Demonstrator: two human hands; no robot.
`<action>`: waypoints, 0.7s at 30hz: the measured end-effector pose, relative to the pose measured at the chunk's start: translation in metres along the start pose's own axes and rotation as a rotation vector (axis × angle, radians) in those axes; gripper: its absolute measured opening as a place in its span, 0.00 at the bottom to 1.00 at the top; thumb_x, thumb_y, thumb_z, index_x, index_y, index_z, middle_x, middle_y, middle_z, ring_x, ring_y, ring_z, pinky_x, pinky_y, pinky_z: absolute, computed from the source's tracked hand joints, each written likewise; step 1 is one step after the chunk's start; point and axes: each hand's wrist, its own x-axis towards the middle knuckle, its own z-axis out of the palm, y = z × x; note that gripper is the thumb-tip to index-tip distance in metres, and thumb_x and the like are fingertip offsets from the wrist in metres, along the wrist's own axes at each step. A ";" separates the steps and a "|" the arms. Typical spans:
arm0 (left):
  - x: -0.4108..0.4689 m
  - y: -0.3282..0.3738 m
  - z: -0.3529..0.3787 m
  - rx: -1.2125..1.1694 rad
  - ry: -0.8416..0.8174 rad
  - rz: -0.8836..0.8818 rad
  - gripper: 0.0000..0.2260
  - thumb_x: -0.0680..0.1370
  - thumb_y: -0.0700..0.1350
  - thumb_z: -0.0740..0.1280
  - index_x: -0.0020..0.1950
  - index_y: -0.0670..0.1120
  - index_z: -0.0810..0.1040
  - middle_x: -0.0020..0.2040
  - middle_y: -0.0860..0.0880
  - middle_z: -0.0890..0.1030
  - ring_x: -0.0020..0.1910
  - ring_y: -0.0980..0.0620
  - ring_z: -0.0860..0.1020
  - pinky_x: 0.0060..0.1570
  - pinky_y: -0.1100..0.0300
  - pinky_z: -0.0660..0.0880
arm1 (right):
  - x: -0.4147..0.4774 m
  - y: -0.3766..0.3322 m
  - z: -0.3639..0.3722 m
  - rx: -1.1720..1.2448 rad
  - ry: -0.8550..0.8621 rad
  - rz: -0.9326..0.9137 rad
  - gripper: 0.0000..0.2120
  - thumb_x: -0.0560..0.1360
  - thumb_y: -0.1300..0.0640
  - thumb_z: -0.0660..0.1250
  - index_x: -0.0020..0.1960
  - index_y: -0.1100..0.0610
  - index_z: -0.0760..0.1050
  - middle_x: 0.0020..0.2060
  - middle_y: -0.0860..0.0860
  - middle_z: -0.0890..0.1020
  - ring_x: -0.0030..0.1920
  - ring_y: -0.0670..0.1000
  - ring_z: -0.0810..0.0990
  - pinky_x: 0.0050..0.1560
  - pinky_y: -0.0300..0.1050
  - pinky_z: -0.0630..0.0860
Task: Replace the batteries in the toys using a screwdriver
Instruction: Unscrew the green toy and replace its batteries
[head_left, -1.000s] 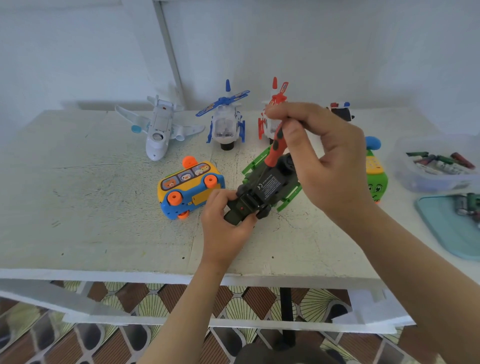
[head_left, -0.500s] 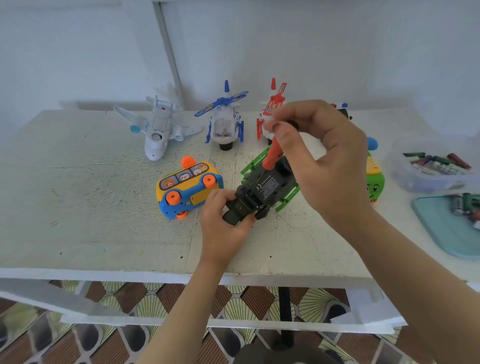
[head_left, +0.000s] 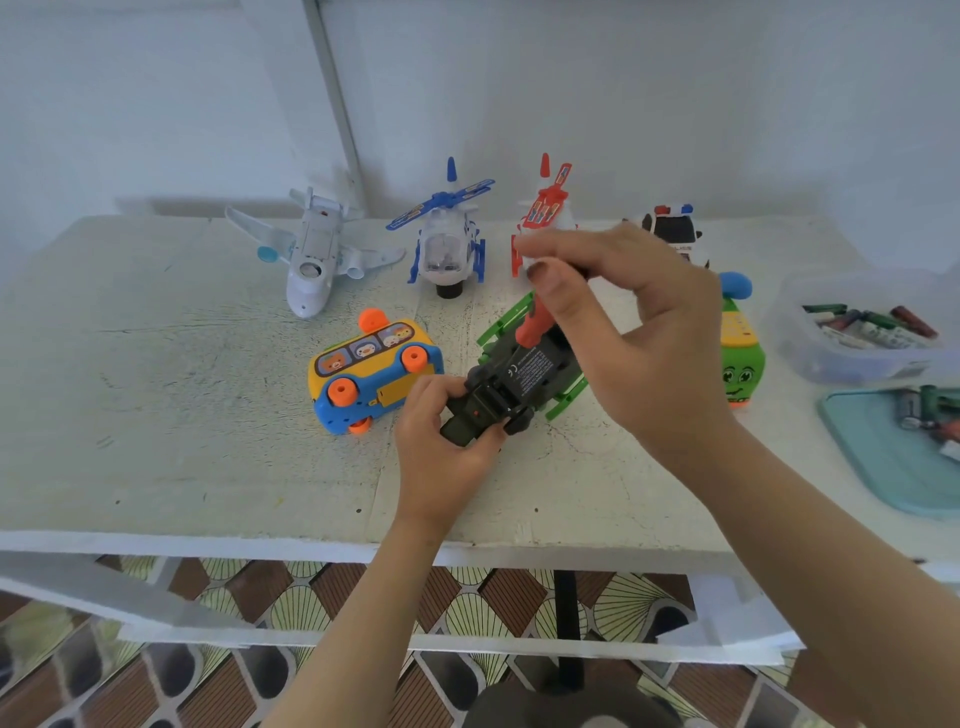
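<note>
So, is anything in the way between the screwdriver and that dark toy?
Nothing visible is. The right hand pinches the screwdriver, which points down at the upturned underside of the toy. The left hand grips the toy's near end. The tip itself is hidden behind the handle.

Looks like a room in a home: a worn white table against a plain wall, toys lined up beyond the fingers, a battery tub to their right, and patterned floor tiles below them.
</note>
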 end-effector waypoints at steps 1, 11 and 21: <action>0.000 0.000 0.000 0.000 0.000 -0.003 0.19 0.62 0.37 0.76 0.44 0.49 0.70 0.42 0.58 0.72 0.43 0.63 0.70 0.40 0.71 0.66 | -0.001 0.000 0.001 -0.008 -0.010 0.006 0.08 0.76 0.56 0.66 0.53 0.55 0.80 0.36 0.47 0.82 0.42 0.42 0.78 0.54 0.46 0.72; -0.001 0.001 0.000 -0.004 -0.004 0.003 0.20 0.62 0.37 0.77 0.45 0.50 0.70 0.43 0.59 0.72 0.44 0.64 0.71 0.41 0.73 0.67 | 0.005 0.001 -0.002 -0.057 -0.015 0.042 0.10 0.77 0.55 0.62 0.51 0.56 0.82 0.43 0.52 0.83 0.49 0.41 0.78 0.58 0.44 0.73; 0.000 0.000 0.000 -0.017 -0.003 -0.016 0.19 0.63 0.37 0.77 0.44 0.49 0.71 0.43 0.57 0.72 0.43 0.62 0.71 0.41 0.71 0.67 | 0.007 -0.002 -0.007 0.181 -0.052 0.199 0.06 0.78 0.65 0.64 0.54 0.61 0.76 0.37 0.57 0.83 0.36 0.51 0.83 0.43 0.40 0.79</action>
